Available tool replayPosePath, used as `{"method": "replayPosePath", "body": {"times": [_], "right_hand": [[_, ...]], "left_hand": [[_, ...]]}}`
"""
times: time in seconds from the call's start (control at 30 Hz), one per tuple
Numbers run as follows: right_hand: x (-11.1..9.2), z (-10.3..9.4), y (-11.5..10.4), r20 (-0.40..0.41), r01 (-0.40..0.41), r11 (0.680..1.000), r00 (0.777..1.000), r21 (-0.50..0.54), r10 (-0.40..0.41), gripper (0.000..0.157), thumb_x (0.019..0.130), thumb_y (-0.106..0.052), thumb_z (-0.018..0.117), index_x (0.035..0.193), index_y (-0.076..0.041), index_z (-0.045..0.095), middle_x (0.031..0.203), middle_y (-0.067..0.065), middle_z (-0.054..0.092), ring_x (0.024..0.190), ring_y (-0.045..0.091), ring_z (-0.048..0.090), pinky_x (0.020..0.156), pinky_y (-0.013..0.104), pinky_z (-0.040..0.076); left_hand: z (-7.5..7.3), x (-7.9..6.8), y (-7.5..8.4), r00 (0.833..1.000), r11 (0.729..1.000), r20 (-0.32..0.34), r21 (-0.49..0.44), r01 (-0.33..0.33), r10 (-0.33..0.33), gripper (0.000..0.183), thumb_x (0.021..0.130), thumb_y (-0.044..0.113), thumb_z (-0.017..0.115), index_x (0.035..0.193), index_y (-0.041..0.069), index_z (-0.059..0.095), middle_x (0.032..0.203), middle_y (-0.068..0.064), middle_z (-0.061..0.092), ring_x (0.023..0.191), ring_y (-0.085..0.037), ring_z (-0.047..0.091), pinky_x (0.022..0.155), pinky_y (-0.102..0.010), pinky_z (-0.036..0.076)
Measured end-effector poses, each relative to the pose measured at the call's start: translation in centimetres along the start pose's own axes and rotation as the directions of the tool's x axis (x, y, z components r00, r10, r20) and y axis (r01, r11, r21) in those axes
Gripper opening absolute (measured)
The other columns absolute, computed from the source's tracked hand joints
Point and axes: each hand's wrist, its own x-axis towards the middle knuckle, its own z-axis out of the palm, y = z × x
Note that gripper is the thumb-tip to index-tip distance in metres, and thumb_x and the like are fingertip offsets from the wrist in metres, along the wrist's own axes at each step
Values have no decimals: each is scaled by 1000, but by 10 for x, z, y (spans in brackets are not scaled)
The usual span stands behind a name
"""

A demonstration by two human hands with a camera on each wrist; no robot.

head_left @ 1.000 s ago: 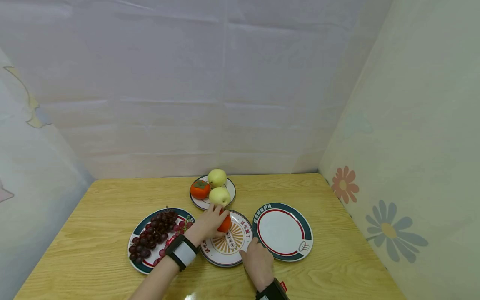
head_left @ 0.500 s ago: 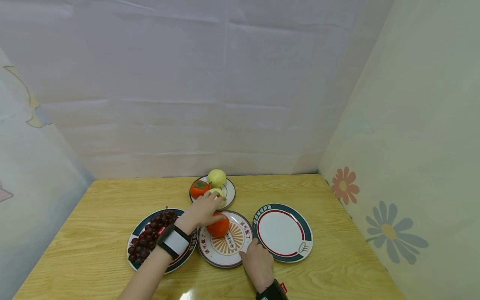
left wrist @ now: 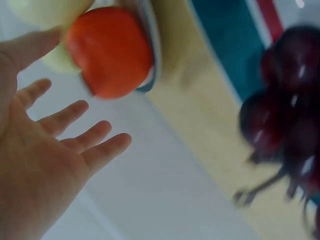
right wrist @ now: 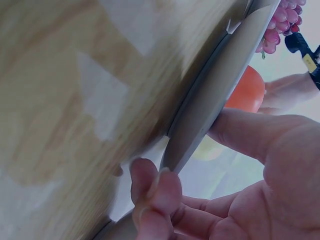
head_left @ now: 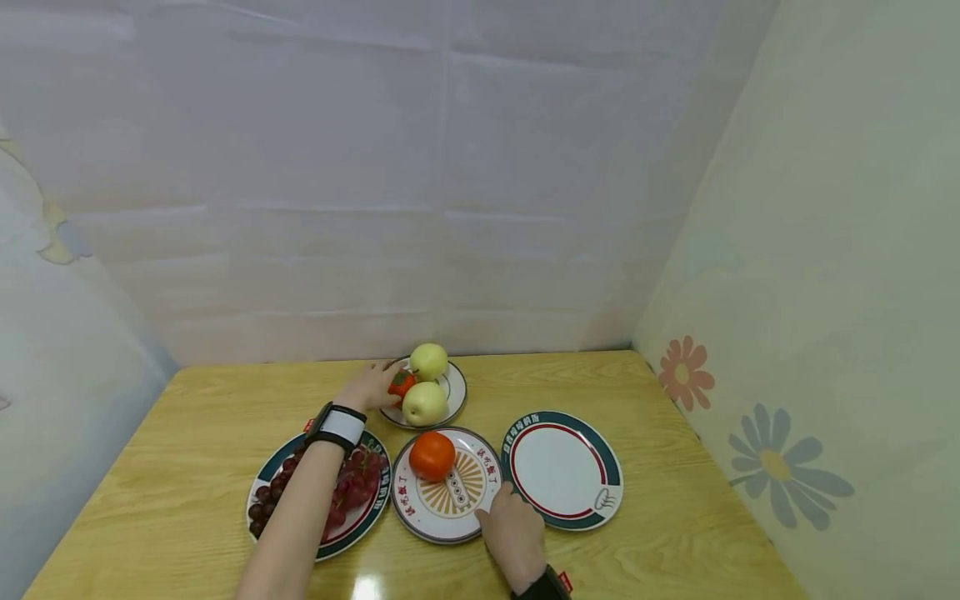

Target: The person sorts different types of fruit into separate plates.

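Observation:
My left hand (head_left: pixel 367 388) reaches to the back plate (head_left: pixel 455 386), beside a persimmon (head_left: pixel 402 382) with a green leafy top. In the left wrist view, its fingers (left wrist: pixel 70 117) are spread and fairly straight, and the thumb tip is right at the persimmon (left wrist: pixel 112 52). Two pale green pears (head_left: pixel 425 404) share that plate. My right hand (head_left: pixel 516 529) holds the rim of the middle plate (head_left: pixel 411 508), thumb on top and fingers curled at the edge in the right wrist view. Another orange-red persimmon (head_left: pixel 432 456) sits on the middle plate.
At the left, under my left forearm, is a green-rimmed plate (head_left: pixel 341 547) with dark grapes (head_left: pixel 268 498) and red grapes (head_left: pixel 354 490). A bare green-rimmed plate (head_left: pixel 558 471) lies right of the middle one. Cloth walls (head_left: pixel 442 208) rise behind and beside the wooden table (head_left: pixel 660 500).
My left hand has let go of the persimmon on the middle plate. It has moved back and left, past the front pear, to the other persimmon. The right hand stays at the rim.

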Motion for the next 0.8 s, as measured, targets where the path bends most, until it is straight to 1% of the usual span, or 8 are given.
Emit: {"method": "replayPosePath", "body": {"times": [0.1,0.23,0.37,0.53,0.7,0.8], "right_hand": [[-2,-1,-1,2,2,1000,1000,-2,-2,51,72,-39,76,94,2,56,73,16,63,65,28,62,55,42,50],[-3,-1,-1,-12,5,1000,1000,-14,-6,50,72,-40,76,91,1,55,71,16,62,64,28,61,55,42,49],[-2,-1,-1,-16,9,1000,1000,-22,-9,51,72,-41,76,92,2,56,71,16,62,64,28,61,55,42,50],[-2,-2,-2,-10,12,1000,1000,-15,-13,50,72,-40,76,91,2,55,70,15,61,63,28,61,54,41,49],[-3,-2,-3,-9,20,1000,1000,-22,-20,50,72,-40,76,90,1,55,69,15,61,61,27,61,53,40,49],[-3,-3,-4,-11,24,999,1000,-23,-24,49,72,-40,76,90,1,55,69,15,61,61,27,61,53,40,49]], "left_hand": [[10,1,-2,1000,1000,19,-19,13,-13,72,80,20,70,142,10,36,144,-26,29,126,-50,31,94,-61,41],[16,4,-1,1000,1000,1,0,28,-28,73,78,21,72,142,12,36,144,-25,29,125,-48,32,92,-60,43],[18,6,0,999,999,-17,19,43,-43,70,80,19,71,141,13,38,143,-25,31,124,-48,34,91,-59,44],[18,6,-1,998,998,-39,41,57,-55,65,82,18,70,139,14,40,140,-25,34,119,-46,39,89,-57,46],[20,4,-3,996,999,-84,27,38,-35,65,78,14,74,135,11,43,134,-28,38,112,-47,42,85,-56,48],[19,2,-4,992,1000,-128,13,22,-20,68,75,15,77,133,8,44,130,-31,38,109,-49,42,82,-56,49]]}}
